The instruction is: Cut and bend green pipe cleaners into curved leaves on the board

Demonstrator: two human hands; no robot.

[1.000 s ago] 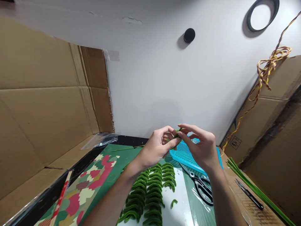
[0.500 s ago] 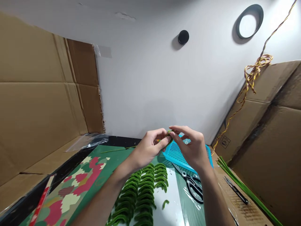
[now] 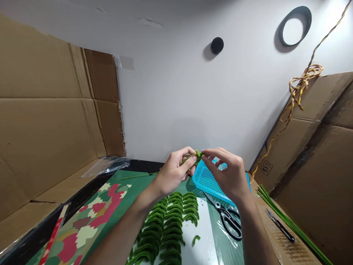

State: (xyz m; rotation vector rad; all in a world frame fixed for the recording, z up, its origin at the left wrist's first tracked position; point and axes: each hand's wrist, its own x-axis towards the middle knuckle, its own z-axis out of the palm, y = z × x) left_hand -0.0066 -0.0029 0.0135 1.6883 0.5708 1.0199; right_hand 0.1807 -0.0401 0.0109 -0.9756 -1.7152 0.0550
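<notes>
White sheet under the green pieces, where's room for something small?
The white sheet is bare down its right side, between the lone green piece and the green mat holding the scissors. Its left is crowded with rows of green pieces.

green piece (image 3: 198,154) partly hidden by our fingers (image 3: 189,162) (full shape unclear to us), blue basket (image 3: 208,180) part-covered by our right hand (image 3: 231,171), green stems (image 3: 292,223) cut off below

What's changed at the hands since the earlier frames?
The fingers of the left hand have edged left, away from those of the right hand, baring more of the green piece between them; nothing visibly let go. Scissors, blue basket and curved green pieces stayed put.
</notes>
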